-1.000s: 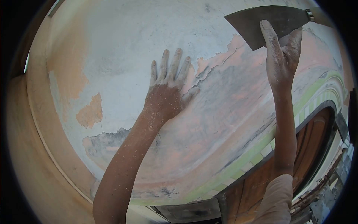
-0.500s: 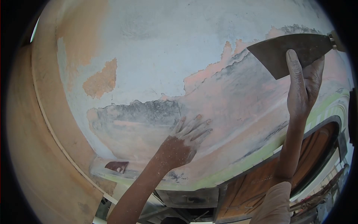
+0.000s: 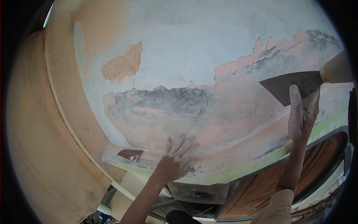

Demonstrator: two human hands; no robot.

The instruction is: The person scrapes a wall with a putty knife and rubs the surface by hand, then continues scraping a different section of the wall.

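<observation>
My left hand (image 3: pixel 176 158) lies palm down with fingers spread on a large painted surface (image 3: pixel 175 48), over its smooth pinkish-grey lower band. Upright on the right, my right hand (image 3: pixel 304 115) grips a wide-bladed scraper (image 3: pixel 283 85) by the blade, with the thumb across its dark metal face. The scraper's pale handle (image 3: pixel 339 69) points to the right, away from my fingers. A piece of dark red sandpaper (image 3: pixel 126 154) rests on the lower ledge, left of my left hand. White dust coats both hands.
Bare orange (image 3: pixel 123 61) and dark grey patches (image 3: pixel 175 100) interrupt the pale blue paint. A green strip (image 3: pixel 223 176) runs along the lower edge. Below it are a brown wooden panel (image 3: pixel 257 190) and a grey metal box (image 3: pixel 199 193). A tan curved panel (image 3: pixel 41 123) stands at left.
My left hand has slid lower across the surface, fingers still spread. The scraper in my right hand has come down a little. The view has shifted, moving the surface rightward.
</observation>
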